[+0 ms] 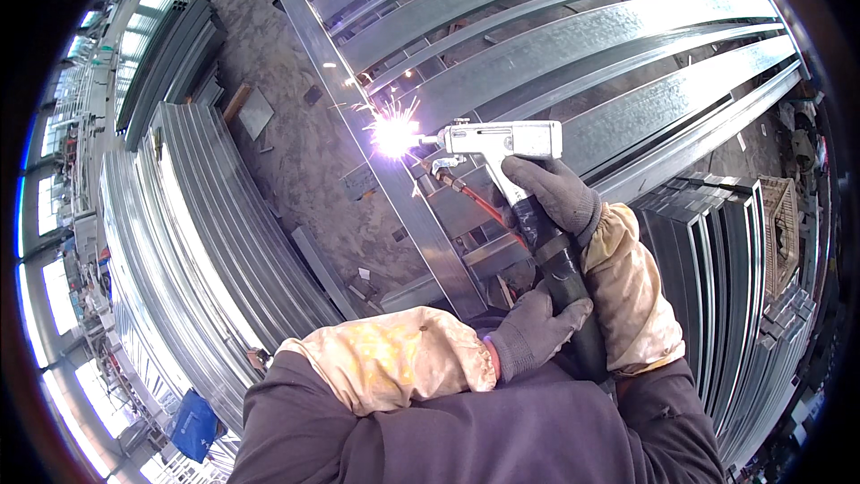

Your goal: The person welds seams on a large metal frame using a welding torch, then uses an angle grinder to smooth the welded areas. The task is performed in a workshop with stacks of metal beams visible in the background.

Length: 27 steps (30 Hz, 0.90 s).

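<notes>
My right hand [557, 195], in a grey glove, is closed round the grip of a white handheld welding gun [506, 139]. The gun's nozzle points left, and a bright white-violet flare [394, 132] with flying sparks burns at its tip, against the edge of a metal frame [421, 224]. The glare hides the exact contact spot. Lower down, my gloved left hand [537, 332] is wrapped on the thick black cable sleeve [562, 271] that runs from the gun's handle toward my body. Pale stained sleeve guards cover both forearms.
Long galvanised metal slats [573, 45] span the frame ahead and to the right. A red hose [479, 200] with a brass fitting lies by the gun. Stacked grey profiles [233, 206] stand on the left, dark channel sections [694, 251] on the right. A blue bag [193, 426] sits lower left.
</notes>
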Tool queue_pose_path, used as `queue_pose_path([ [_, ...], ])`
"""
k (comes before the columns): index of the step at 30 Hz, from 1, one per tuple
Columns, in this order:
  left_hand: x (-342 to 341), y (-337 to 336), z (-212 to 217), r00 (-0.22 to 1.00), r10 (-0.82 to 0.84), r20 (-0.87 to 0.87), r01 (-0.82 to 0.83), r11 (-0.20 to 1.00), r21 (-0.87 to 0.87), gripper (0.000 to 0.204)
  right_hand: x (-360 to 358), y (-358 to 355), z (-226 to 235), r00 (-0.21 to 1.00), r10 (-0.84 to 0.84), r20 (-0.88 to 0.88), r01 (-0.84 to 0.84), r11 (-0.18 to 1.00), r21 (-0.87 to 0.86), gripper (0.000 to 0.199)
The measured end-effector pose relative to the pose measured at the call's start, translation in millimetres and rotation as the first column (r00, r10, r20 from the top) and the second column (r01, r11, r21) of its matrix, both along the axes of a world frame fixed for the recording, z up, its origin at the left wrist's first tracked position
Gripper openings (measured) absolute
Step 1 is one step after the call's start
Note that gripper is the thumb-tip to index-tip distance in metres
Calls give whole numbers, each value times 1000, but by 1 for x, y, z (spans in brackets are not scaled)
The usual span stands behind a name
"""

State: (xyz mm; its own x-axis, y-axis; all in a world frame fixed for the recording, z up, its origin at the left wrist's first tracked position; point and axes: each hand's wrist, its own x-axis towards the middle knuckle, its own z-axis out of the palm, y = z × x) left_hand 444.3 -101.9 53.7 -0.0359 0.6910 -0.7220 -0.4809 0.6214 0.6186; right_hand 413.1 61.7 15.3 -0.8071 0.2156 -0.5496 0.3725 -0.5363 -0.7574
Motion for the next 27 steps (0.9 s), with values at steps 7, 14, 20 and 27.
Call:
queue_pose_path([
  [7, 2, 0, 2, 993, 24, 117, -20, 999, -38, 29, 7, 7, 2, 999, 44, 12, -42, 985, -170, 47],
  [14, 6, -2, -3, 999, 0, 34, 0, 1000, -1, 27, 8, 3, 3, 1000, 12, 25, -9, 989, -148, 43],
  [20, 5, -3, -1, 999, -14, 50, 13, 1000, 22, 27, 11, 2, -1, 1000, 8, -1, -8, 995, -103, 45],
  [27, 4, -5, 2, 995, -67, 69, 68, 998, -15, 28, 15, 0, 3, 999, 30, 18, -28, 992, -124, 45],
])
